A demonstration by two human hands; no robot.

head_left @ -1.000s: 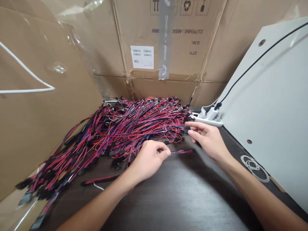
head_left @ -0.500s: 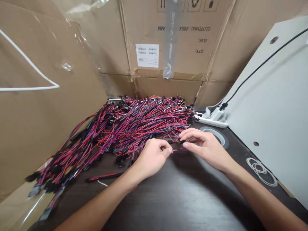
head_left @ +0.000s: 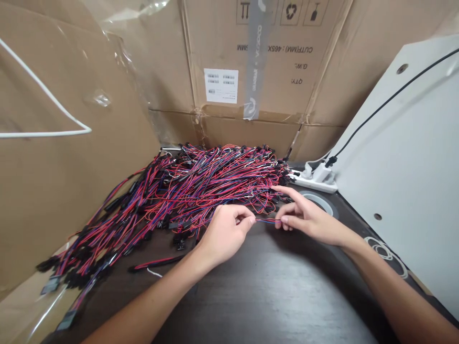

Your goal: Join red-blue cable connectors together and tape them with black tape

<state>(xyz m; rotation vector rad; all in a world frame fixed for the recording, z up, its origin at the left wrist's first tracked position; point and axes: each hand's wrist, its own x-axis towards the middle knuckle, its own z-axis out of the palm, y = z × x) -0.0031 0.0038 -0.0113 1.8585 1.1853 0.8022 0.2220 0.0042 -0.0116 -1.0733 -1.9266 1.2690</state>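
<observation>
A thin bundle of red and blue wires point(head_left: 266, 220) stretches between my two hands, just in front of a large heap of wire harnesses point(head_left: 215, 181). My left hand point(head_left: 229, 229) pinches the bundle between thumb and fingers. On the other side, my right hand point(head_left: 301, 217) closes its thumb and lower fingers on the same wires, its index finger pointing out toward the heap. Whatever lies inside the right fingers is hidden. Another harness with a black sleeve point(head_left: 161, 262) rests on the table beside my left forearm.
A white power strip point(head_left: 315, 181) with plugs and a black cable stands at the back right. Near it lie a roll of tape point(head_left: 322, 201) and a coiled pale cord point(head_left: 382, 248). Cardboard point(head_left: 222, 126) walls the back, and a white panel point(head_left: 405, 143) the right.
My right hand has gone from loosely curled around a black piece to pinching the wires, with its index finger now extended. The left hand keeps its pinch nearly in place.
</observation>
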